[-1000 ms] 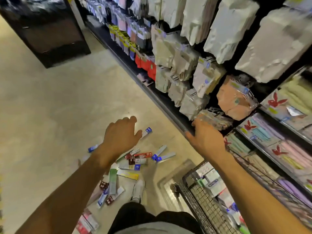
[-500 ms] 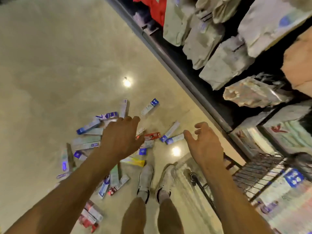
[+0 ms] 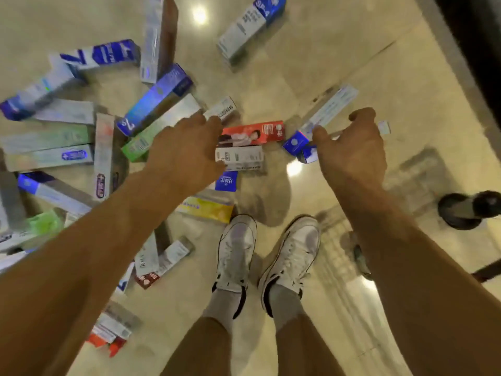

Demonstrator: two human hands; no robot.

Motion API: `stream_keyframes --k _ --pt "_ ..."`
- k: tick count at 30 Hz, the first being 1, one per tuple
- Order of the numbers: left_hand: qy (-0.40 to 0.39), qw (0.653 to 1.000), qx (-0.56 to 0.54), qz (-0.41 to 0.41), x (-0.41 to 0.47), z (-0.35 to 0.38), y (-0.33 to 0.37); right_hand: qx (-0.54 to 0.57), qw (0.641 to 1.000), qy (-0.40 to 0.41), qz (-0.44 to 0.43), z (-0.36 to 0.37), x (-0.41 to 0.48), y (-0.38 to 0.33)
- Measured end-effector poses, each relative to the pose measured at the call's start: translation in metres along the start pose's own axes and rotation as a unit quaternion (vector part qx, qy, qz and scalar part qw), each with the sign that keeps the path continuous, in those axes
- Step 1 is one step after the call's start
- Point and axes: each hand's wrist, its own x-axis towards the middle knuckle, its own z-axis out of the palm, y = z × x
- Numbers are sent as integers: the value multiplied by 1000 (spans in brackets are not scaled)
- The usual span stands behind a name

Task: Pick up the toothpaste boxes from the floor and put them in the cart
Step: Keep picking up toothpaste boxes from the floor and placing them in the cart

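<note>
Tons of toothpaste boxes to go, littering frame left and centre; left hand and right hand both spread, empty.

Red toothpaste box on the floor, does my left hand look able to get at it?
Probably yes. The left hand, holding nothing, is right at one end of the red toothpaste box, which lies flat with its top face bare. Only a white box alongside crowds one long edge.

Both hands low over toothpaste boxes scattered on glossy floor. Left hand above red box, fingers loosely bent. Right hand over blue-white box, thumb spread. White sneakers below, cart wheel far right.
</note>
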Motion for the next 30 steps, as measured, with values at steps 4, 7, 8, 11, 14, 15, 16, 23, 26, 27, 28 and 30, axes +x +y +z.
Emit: stream_keyframes --k 4,7,8,11,14,15,16,23,26,27,28,30 --pt "-14 999 23 20 35 79 -8 -6 1000 20 -1 67 49 35" --pt "-25 998 44 21 57 117 -14 -19 999 33 3 96 87 45" --pt "-28 998 56 18 63 128 -16 -24 999 36 8 103 98 46" --pt "-28 997 72 13 72 152 -16 -51 998 39 24 120 123 45" --pt "7 998 66 8 76 167 -15 -79 995 55 33 135 133 45" --pt "14 998 59 4 78 170 -16 -75 995 59 36 139 134 46" --pt "15 999 50 0 79 171 -16 -70 995 60 39 142 136 47" --pt "-36 998 43 0 71 174 -16 -29 998 49 42 133 133 46" --pt "-25 999 35 -11 56 162 -12 -1 998 55 28 119 124 40" --pt "-21 999 22 -21 49 152 -10 1 998 53 22 111 118 36" --pt "-14 999 8 -31 41 137 -7 1 999 49 16 100 108 30" --pt "7 999 -12 -50 29 106 1 10 999 53 -1 79 87 18"
